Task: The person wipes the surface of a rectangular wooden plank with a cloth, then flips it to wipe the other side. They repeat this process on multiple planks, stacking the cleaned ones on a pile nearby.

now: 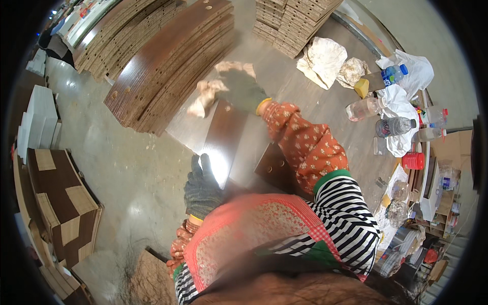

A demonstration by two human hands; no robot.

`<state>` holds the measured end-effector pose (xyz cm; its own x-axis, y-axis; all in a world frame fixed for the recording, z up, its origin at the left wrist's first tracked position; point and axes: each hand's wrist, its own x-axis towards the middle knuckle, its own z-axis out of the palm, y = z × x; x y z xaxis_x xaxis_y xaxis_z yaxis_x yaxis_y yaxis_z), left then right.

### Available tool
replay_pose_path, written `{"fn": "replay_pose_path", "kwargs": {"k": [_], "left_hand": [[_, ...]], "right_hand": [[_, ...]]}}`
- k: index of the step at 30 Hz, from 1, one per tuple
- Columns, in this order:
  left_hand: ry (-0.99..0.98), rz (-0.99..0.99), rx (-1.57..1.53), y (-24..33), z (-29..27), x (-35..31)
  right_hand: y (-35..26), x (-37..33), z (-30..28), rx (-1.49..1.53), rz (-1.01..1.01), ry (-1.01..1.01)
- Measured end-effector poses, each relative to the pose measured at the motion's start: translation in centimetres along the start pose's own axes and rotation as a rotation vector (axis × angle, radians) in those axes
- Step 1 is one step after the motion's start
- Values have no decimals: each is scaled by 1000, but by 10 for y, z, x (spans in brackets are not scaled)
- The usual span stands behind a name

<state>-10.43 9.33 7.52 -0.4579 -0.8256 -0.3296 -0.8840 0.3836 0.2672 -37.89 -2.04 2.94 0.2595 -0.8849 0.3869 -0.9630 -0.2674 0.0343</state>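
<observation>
A brown wood-grain board (225, 132) with a bright glare lies in front of me on the worktable. My left hand (202, 187), in a dark grey knitted glove, rests at the board's near left edge with its fingers stretched out. Over the board's far end is my right hand (243, 90), gloved too and smeared by motion. A crumpled beige cloth (207, 96) shows beside and beyond it, seemingly held under the palm. The right fingers are too blurred to make out singly. Close to my right forearm lies another brown board (278, 168) with round holes.
Stacks of drilled brown boards (170, 61) stand at the far left, and more stacked panels (292, 23) at the back. Rags (323, 61), plastic bottles (395, 126) and a red-lidded jar (413, 160) crowd the right side. A brown-and-tan carton stack (66, 203) sits on the left floor.
</observation>
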Motion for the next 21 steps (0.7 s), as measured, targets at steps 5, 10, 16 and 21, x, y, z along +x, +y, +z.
{"fn": "replay_pose_path", "kwargs": {"k": [5,10,16,21], "left_hand": [[-19,-50,-3,3,0,2],[-45,-73,-47,3,-2,4],[-2,-32,-38,5,2,0],[27,-19,-58,-1,2,2]], "right_hand": [[23,23,16,235,401,-88],[32,9,-6,364,522,-11],[5,-35,-14,119,429,62],[27,-36,-17,83,579,77]]}}
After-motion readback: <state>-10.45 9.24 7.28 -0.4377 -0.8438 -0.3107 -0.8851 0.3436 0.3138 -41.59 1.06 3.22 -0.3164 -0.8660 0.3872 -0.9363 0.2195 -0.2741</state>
